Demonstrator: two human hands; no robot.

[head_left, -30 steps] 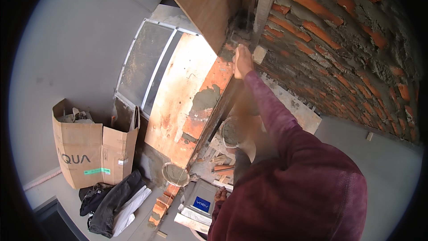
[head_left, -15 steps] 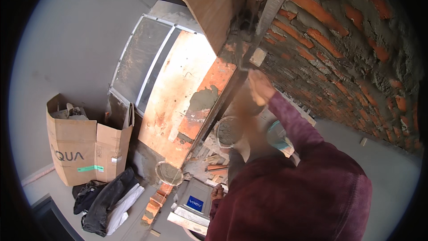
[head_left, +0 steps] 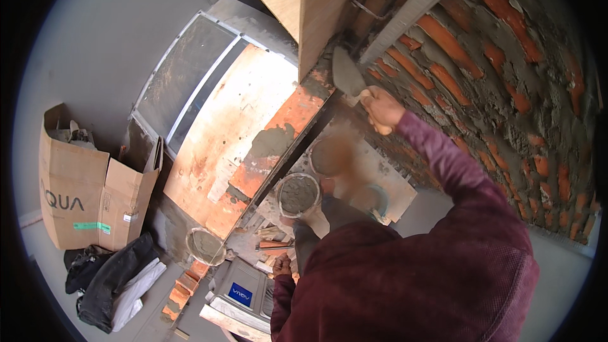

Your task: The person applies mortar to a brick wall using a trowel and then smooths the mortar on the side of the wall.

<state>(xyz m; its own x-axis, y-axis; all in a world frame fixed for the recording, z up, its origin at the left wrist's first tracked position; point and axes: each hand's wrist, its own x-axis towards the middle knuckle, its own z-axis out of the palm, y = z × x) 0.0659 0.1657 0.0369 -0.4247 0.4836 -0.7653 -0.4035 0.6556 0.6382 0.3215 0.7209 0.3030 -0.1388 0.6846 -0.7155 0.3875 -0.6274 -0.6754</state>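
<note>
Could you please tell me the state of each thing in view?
Trowel: held, blade pointing forward
Right hand: closed around the trowel's handle
Left hand: curled, contents unclear
Cardboard box: open at the top
White-rimmed bucket: mortar inside
Brick wall: partly coated with mortar
Dark cloth: crumpled

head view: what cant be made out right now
All in the head view:
Handle of the trowel: mostly covered by the grip of the right hand.
Left hand: too small and curled to show whether it holds anything.
Bucket behind the brown smear: contents blurred by it.
Cardboard box: lower contents hidden by its walls.
Brick wall: outer end cut off by the picture's dark edge.
</note>
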